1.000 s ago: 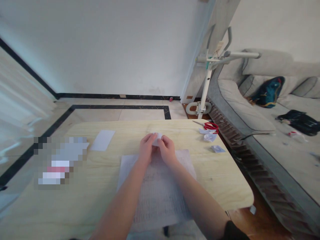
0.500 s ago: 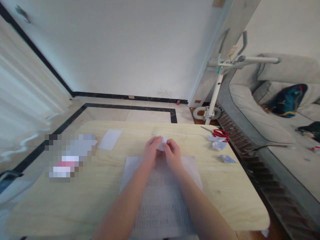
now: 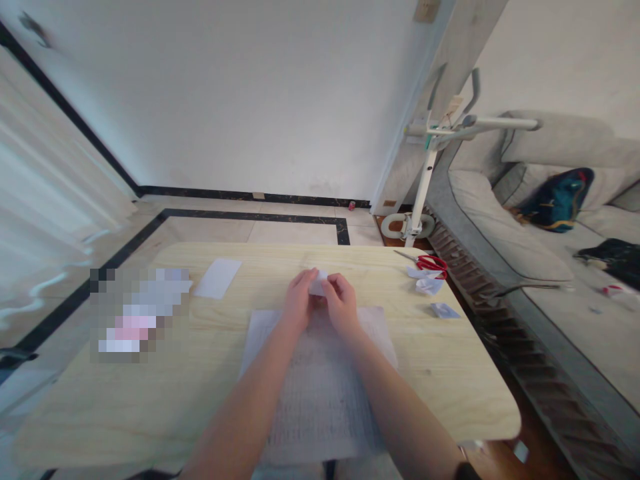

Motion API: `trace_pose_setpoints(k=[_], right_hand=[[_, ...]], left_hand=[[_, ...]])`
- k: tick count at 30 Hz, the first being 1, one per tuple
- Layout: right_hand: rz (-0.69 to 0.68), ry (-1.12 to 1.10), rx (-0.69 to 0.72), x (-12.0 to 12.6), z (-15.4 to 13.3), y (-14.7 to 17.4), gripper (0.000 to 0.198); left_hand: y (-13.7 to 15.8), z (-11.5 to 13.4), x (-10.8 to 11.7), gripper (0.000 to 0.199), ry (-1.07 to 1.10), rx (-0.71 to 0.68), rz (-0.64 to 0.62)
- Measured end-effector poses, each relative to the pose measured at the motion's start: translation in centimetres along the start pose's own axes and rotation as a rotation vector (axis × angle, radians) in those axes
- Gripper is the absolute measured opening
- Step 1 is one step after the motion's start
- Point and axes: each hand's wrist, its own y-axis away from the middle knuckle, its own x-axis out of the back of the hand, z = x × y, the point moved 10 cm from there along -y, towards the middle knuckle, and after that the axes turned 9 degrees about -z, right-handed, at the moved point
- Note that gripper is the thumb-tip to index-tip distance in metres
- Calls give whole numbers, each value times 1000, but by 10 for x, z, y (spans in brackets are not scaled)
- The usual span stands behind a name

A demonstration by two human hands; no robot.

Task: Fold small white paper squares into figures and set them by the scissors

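Between my two hands is a small piece of white paper (image 3: 318, 285), held just beyond the far edge of a printed sheet (image 3: 325, 400). My left hand (image 3: 300, 299) grips the paper from the left, fingers closed. From the right, my right hand (image 3: 341, 300) pinches it with thumb and fingers. The paper's lower part is hidden behind the fingers, so I cannot tell its full shape. Both forearms cross over the printed sheet, which lies flat on the wooden table (image 3: 450, 393).
A blank white sheet (image 3: 218, 278) lies at the table's left, beside a blurred-out patch. At the right are red-handled scissors (image 3: 431, 265), paper scraps (image 3: 428, 284) and a folded paper piece (image 3: 445, 311). Beyond stand white exercise equipment (image 3: 420, 193) and a grey sofa (image 3: 493, 220).
The view has shifted slightly, so the table and room sit a little further left. Both hands still hold the paper, its visible part now lower and smaller between the fingers.
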Motion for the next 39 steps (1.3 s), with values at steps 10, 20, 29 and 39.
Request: trace_pose_setpoints(k=[10,20,29,39], right_hand=[[-18,114,4,-2,-2,1,25],[-1,45,7,-2,-5,2,23],[47,26,8,4,-4,1,24],[50,-7,-7,5,3,-1,23]], left_hand=[[1,0,2,17,-22,24,1],[0,-3,4,18,13,16,20],[-4,-19,-1,24,77,56,-60],[-8,-24,-2,26,84,49,-70]])
